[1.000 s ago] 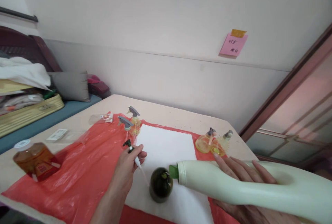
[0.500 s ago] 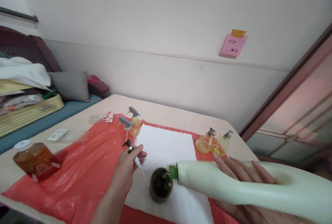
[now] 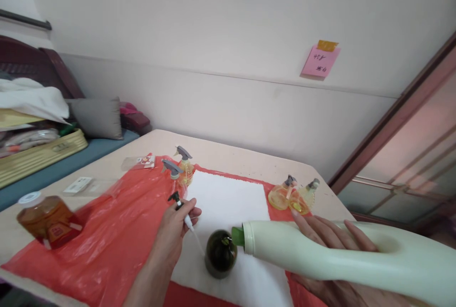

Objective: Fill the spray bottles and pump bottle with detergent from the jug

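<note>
My left hand (image 3: 178,224) is closed round a black-and-white pump dispenser top (image 3: 187,220), whose thin tube slants down toward a dark green round bottle (image 3: 218,262). That bottle stands on a white sheet (image 3: 231,195). In my right hand (image 3: 324,236) is a large pale green jug (image 3: 281,243), tipped on its side. Its green spout (image 3: 237,236) points left, at the mouth of the dark bottle. Whether liquid is flowing I cannot make out.
Red plastic sheeting (image 3: 117,231) covers much of the table (image 3: 228,150). An amber liquid bottle (image 3: 53,221) stands at left. Spray bottles stand behind the sheet, one pair at left (image 3: 183,167) and one at right (image 3: 281,195). A pink note (image 3: 320,61) hangs on the wall.
</note>
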A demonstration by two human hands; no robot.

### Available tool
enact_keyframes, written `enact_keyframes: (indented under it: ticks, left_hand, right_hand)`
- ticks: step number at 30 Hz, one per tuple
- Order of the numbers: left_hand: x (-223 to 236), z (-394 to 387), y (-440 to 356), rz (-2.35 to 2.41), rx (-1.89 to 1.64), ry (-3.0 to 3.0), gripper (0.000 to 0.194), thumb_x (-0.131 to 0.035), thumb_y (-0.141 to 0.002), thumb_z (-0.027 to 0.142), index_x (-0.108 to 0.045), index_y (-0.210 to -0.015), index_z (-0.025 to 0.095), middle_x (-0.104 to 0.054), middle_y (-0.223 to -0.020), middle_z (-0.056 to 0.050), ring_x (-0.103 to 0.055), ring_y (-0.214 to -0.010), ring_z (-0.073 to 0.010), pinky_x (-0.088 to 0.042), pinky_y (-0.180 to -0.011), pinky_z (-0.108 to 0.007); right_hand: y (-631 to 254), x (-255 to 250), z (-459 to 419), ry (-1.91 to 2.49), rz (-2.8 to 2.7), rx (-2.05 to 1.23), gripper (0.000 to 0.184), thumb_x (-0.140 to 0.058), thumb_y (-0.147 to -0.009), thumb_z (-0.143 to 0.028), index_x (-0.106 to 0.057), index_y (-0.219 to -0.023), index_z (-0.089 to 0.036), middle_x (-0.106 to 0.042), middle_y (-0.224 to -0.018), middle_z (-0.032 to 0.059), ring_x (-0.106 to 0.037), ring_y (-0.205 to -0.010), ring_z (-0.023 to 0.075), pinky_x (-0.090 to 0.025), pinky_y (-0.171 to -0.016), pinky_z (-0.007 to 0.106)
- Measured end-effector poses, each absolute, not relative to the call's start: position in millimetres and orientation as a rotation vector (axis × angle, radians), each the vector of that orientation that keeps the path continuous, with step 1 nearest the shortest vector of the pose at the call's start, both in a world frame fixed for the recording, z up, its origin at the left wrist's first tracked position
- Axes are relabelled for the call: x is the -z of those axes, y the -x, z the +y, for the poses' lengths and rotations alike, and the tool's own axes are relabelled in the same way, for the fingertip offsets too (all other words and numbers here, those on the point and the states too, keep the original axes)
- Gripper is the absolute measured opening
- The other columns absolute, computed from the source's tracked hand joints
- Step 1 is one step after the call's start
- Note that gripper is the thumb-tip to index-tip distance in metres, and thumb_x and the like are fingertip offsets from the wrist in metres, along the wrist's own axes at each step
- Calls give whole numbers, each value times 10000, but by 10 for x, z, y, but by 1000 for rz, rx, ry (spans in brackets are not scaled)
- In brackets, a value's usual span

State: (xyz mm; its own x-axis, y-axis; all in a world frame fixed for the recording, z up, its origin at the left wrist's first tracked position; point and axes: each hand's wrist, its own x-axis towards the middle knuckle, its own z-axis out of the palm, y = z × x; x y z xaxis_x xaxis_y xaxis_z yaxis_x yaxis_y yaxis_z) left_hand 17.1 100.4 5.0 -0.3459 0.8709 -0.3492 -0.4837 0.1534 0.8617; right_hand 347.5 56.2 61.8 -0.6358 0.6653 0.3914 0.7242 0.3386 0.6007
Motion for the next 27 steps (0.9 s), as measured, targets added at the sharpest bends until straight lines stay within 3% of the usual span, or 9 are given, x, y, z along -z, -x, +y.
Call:
enact_keyframes:
  ticks: [10, 16, 23, 27]
  left_hand:
    - [-15, 987, -146, 1241, -1479, -457, 391, -864, -652, 436, -628, -817, 172, -734, -745, -67, -680, -718, -146, -531, -723, -268]
    - [-48, 995, -172, 1255, -1491, -432, 417, -880, -605, 441, -631, -795, 166, -730, -726, -70, -671, -703, -148, -527, -696, -263]
    - [-66, 990, -169, 1259, -1490, -433, 421, -879, -605, 446, -635, -796, 162, -734, -734, -77, -670, -715, -149, -530, -707, -270]
    - [-49, 999, -191, 1252, -1495, -419, 436, -882, -600, 441, -633, -825, 164, -732, -729, -71, -671, -719, -151, -528, -701, -266]
  right_hand:
    - [-3509, -616, 586, 1248, -2524, 1220, 503, -504, -943, -385, -524, -1425, -239, -621, -1315, 150, -576, -1196, 376, -370, -1071, 630]
    - [-3522, -523, 703, 1108, -2464, 1217, 452, -501, -911, -379, -618, -1315, -215, -677, -1175, 149, -622, -1059, 380, -336, -1040, 632]
    - [-3641, -234, 851, 1132, -2347, 921, 749, -608, -812, -592, -476, -1435, -198, -689, -1211, 126, -606, -1096, 343, -339, -1044, 487]
    - [-3686, -17, 900, 1436, -2123, 476, 840, -716, -654, -672, -551, -1375, -272, -722, -1159, 110, -628, -1071, 419, -427, -940, 527]
